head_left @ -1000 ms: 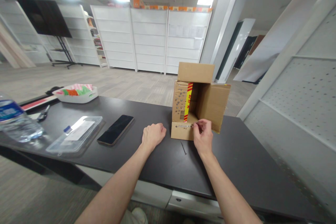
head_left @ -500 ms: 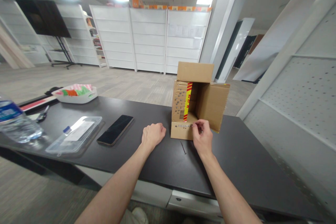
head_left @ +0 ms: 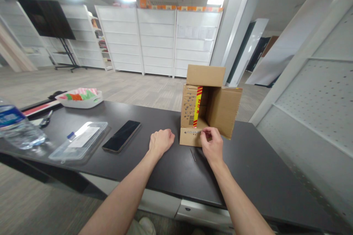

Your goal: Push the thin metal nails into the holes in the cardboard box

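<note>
Smooth dark tabletop (head_left: 248,176) supports your curled left hand (head_left: 161,140), fingers folded together. Your right hand's (head_left: 213,145) grip brings thumb and forefinger together at the lower flap (head_left: 189,139) of the open, creased cardboard box (head_left: 213,108); whether anything is clamped, you cannot tell. Slim metal nail (head_left: 192,155) lies just in front. White ridged shelving (head_left: 156,40) stands beyond. Since a second ago, your right fingertips have shifted slightly left.

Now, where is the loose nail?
In the head view, the nail lies right of centre on the table, in front of the box, near the right hand.
</note>
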The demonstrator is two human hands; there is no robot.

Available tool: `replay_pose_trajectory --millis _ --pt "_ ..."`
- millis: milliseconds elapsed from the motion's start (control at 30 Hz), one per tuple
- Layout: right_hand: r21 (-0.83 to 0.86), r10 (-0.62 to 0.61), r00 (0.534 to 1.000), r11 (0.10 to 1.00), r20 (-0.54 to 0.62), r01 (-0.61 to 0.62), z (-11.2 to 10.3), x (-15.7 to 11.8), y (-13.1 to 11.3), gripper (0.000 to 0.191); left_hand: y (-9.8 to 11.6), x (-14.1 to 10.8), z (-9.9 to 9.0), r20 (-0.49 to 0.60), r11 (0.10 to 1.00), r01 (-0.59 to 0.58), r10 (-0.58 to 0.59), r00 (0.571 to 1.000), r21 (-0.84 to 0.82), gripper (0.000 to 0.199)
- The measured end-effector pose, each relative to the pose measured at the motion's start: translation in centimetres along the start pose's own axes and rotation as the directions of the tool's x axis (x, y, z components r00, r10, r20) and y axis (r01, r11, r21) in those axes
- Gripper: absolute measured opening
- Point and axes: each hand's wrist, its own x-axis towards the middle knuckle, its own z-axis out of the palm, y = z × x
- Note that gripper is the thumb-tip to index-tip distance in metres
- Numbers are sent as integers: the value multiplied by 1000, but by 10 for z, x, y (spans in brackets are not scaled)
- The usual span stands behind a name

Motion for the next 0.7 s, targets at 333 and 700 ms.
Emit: replay_pose_trajectory --millis 333,700 --pt "-82 29 999 996 13 -28 1 -1 3 9 2 -1 -2 3 1000 10 -10 1000 -1 39" --pt "-156 98 995 983 28 -93 0 -1 1 12 0 0 -1 -11 1000 -12 12 1000 10 39"
